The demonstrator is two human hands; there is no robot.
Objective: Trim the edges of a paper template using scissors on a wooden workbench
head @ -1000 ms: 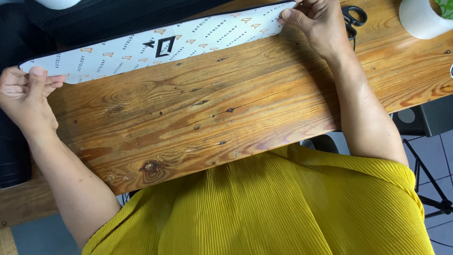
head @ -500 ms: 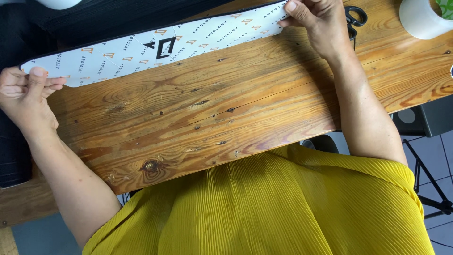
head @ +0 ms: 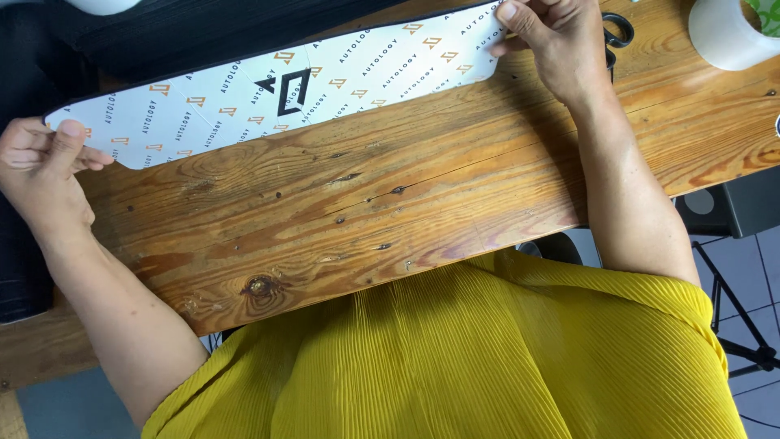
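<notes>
Left hand and right hand apparently pinching, arms spread.

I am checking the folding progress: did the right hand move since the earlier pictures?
Yes. The right hand shifted slightly up along the white patterned sheet, away from the wooden table's near edge.

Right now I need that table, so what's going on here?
A person in a yellow top holds a long white patterned sheet stretched along the far edge of the wooden table. The left hand pinches one end, the right hand the other. Black scissors and a white pot sit beside the right hand.
</notes>
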